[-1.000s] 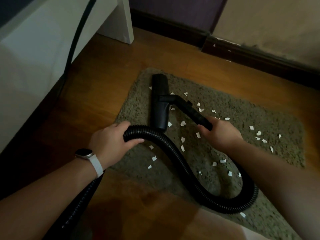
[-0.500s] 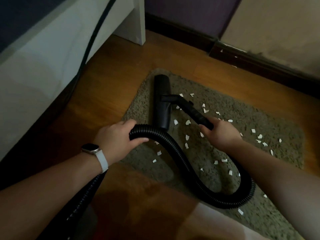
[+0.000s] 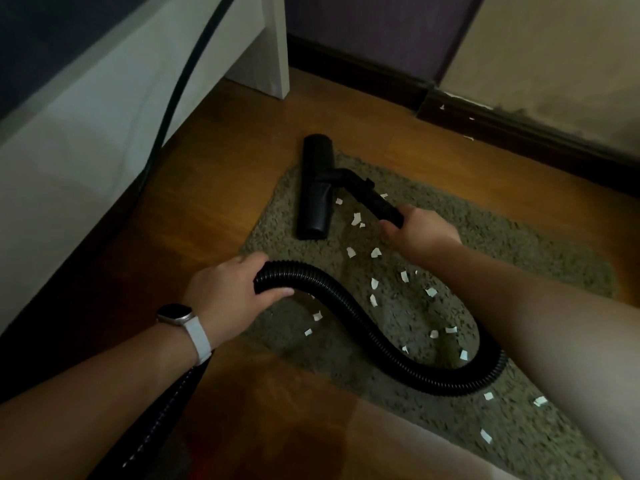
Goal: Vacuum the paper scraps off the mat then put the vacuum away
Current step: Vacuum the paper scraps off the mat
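A shaggy grey-green mat lies on the wooden floor, strewn with several white paper scraps. The black vacuum floor head rests at the mat's far left corner, its top end over the bare floor. My right hand grips the black wand just behind the head. My left hand is closed around the ribbed black hose, which loops across the mat and under my right forearm. The vacuum body is out of view.
A white bed frame with a post stands close on the left, a black cable running down its side. Dark skirting and wall bound the far side, with a few scraps on it. Wooden floor lies between bed and mat.
The floor head has slid toward the mat's far left corner, partly off its edge. Both hands kept their grips and moved forward with it; scraps near the left edge are fewer.
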A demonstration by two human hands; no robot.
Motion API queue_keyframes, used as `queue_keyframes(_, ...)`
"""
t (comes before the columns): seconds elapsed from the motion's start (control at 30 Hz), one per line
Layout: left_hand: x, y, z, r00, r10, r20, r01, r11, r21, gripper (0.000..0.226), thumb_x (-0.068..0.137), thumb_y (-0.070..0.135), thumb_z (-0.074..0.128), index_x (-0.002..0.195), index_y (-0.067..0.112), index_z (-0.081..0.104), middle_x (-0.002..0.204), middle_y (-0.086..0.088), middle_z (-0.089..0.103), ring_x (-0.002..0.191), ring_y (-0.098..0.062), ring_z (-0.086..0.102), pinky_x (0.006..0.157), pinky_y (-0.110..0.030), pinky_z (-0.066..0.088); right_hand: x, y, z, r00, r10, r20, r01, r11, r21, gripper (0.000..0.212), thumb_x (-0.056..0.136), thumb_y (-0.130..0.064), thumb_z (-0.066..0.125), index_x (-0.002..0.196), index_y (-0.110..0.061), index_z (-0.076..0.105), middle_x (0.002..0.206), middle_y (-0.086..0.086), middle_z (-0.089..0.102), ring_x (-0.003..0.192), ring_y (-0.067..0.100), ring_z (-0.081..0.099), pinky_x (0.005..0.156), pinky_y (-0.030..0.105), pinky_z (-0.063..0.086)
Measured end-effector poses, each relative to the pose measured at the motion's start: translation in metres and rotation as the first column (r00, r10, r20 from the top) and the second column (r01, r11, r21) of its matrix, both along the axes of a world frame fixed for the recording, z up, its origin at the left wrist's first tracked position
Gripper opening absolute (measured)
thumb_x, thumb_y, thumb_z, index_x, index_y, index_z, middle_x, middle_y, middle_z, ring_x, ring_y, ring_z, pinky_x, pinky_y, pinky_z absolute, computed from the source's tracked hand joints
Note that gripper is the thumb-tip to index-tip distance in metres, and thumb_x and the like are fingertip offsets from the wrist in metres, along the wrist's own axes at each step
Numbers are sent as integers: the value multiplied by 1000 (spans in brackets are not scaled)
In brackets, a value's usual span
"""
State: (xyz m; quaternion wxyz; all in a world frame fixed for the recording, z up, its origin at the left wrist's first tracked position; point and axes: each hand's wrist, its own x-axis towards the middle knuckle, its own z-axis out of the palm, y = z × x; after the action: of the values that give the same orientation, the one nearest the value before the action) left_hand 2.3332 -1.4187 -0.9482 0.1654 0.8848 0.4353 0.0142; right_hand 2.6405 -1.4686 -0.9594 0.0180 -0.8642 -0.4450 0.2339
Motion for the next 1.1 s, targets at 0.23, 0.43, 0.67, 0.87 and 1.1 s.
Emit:
queue_keyframes(0.23,6,2,-6,1000,9,2,-9,999,-36,49,77,74,48,98,30,56,74,11,56,61,-7,54,50,-28,48,26,-37,-1,996,-87,-4,87,996,-30,37,97,-52,47,128,-31,52,79,-1,64,60,18,66,49,30,54)
queue_keyframes(0.43,9,2,-9,999,-37,33,37,999,-16,49,77,74,47,92,28,56,69,12,55,56,-7,54,44,-27,46,42,-68,0,989,-143,-34,142,989,-42,33,97,-50,49,122,-30,54,76,2,65,57,21,67,52,39,59)
queue_keyframes(0.67,10,-6,-9,997,-70,39,71,998,-2,56,74,78,39,91,28,58,68,11,55,55,-8,54,43,-29,47,37,-105,-10,983,-177,-46,176,984,-29,36,96,-49,52,126,-29,56,72,1,63,57,18,63,48,28,49)
queue_keyframes(0.87,12,-7,-10,996,-91,16,91,996,7,47,77,71,52,94,27,59,70,12,56,56,-10,55,43,-23,41,29,-100,-12,981,-172,-89,173,985,-2,34,96,-46,52,125,-29,57,75,1,63,60,18,63,55,33,54)
queue_keyframes(1.1,14,-9,-11,994,-113,-2,113,994,6,48,76,70,53,94,27,60,66,15,48,54,-8,50,42,-19,32,24,-102,-16,988,-97,-117,97,995,-8,33,96,-51,52,121,-30,58,74,0,64,60,17,63,55,34,53)
